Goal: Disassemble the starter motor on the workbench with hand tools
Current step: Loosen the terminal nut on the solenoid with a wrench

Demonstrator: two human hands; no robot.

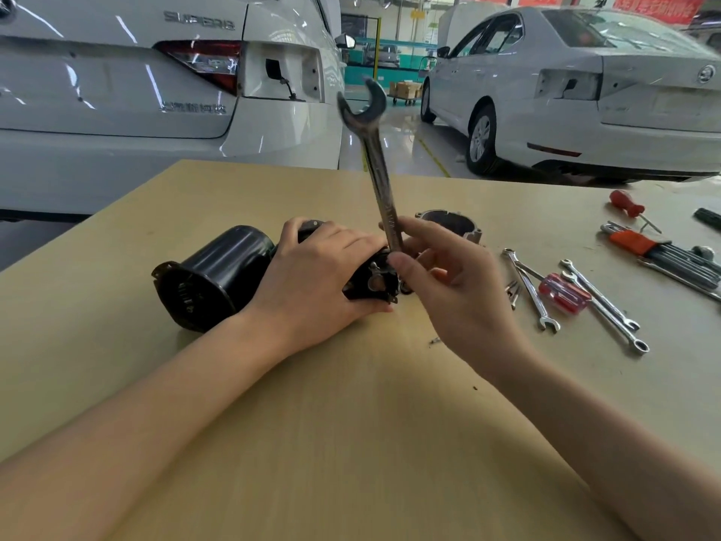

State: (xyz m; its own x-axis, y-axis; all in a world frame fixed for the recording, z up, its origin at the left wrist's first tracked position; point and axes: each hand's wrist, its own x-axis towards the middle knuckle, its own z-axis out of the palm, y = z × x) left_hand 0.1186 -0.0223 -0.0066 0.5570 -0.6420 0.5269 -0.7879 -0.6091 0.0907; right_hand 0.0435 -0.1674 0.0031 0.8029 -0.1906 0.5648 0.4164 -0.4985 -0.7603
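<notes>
A black starter motor point(218, 275) lies on its side on the wooden workbench point(351, 423), its open end facing left. My left hand point(324, 279) grips the motor's right part and holds it down. My right hand point(448, 283) pinches the lower shaft of a large open-end wrench point(376, 165) between thumb and fingers. The wrench stands nearly upright, and its lower end sits at the motor's right end, hidden behind my fingers. Its upper jaw is blurred.
A grey metal housing point(448, 224) stands just behind my right hand. Several combination wrenches point(601, 302), a red-handled screwdriver point(563, 292), a hex key set point(663, 251) and another red screwdriver point(626, 203) lie at the right. Two white cars stand beyond the bench's far edge.
</notes>
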